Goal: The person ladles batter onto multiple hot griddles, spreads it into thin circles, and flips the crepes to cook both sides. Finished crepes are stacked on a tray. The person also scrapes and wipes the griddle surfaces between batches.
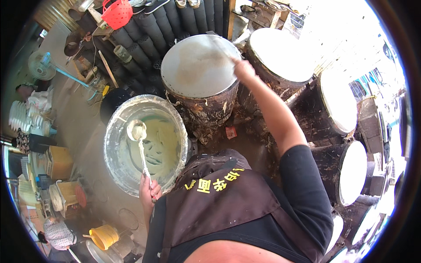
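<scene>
So, left hand (150, 189) clasps ladle (138, 131); right (244, 71), blurred tool (222, 46).

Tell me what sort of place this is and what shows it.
Probably a small, rough-and-ready food workshop: several drum-like stands with round tops, a big basin smeared with pale, batter-like mix, and rows of stacked dark cylinders, perhaps fuel briquettes.
</scene>
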The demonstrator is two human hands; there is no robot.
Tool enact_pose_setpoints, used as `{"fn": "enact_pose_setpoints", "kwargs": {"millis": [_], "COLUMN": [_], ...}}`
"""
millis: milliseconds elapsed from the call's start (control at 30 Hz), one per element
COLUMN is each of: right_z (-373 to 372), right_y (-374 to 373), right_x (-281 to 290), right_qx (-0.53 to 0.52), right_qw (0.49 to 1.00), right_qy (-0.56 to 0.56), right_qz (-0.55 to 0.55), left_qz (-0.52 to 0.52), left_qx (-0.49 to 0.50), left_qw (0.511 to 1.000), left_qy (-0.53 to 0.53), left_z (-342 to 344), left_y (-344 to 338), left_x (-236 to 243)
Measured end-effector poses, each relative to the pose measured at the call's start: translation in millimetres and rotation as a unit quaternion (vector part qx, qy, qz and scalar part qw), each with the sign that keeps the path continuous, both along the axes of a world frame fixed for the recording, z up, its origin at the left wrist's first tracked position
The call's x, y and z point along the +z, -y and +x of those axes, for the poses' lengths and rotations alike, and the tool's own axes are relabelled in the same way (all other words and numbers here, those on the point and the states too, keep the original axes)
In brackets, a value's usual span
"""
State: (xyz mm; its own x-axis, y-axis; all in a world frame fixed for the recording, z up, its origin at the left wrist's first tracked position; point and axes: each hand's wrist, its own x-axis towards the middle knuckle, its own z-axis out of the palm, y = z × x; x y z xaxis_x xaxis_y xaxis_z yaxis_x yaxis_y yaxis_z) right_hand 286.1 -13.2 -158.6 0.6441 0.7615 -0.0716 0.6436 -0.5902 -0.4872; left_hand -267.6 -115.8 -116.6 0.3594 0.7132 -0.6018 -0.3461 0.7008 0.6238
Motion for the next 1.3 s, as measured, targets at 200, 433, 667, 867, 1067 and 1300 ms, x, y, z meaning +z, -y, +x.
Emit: {"fn": "enact_pose_setpoints", "kwargs": {"millis": [200,433,667,867,1067,1300], "right_z": [90.9,36.5,-74.6,-204.1,-268.2,-316.4], "right_y": [-32.3,-26.5,79.7,122.6,78.9,4.1], "right_x": [-6.1,-34.2,24.9,-10.4,-51.8,-101.7], "right_qx": [0.03,-0.048,0.082,0.224,0.195,0.121], "right_qw": [0.987,0.969,0.938,0.864,0.846,0.861], "right_qy": [0.123,-0.228,-0.259,-0.444,-0.477,-0.47], "right_qz": [0.096,0.079,0.215,-0.077,-0.136,-0.149], "left_qz": [0.037,-0.009,0.015,-0.024,0.084,0.079], "left_qx": [-0.009,0.017,-0.053,-0.049,-0.06,-0.053], "left_qw": [0.997,0.989,0.986,0.977,0.928,0.813], "left_qy": [-0.062,-0.146,-0.154,-0.207,-0.358,-0.574], "left_z": [6.9,24.2,28.2,15.8,-34.5,-90.5], "left_y": [19.1,25.8,18.8,1.0,-50.8,-159.0], "left_x": [-0.8,-0.4,-41.9,-81.7,-146.5,-182.3]}}
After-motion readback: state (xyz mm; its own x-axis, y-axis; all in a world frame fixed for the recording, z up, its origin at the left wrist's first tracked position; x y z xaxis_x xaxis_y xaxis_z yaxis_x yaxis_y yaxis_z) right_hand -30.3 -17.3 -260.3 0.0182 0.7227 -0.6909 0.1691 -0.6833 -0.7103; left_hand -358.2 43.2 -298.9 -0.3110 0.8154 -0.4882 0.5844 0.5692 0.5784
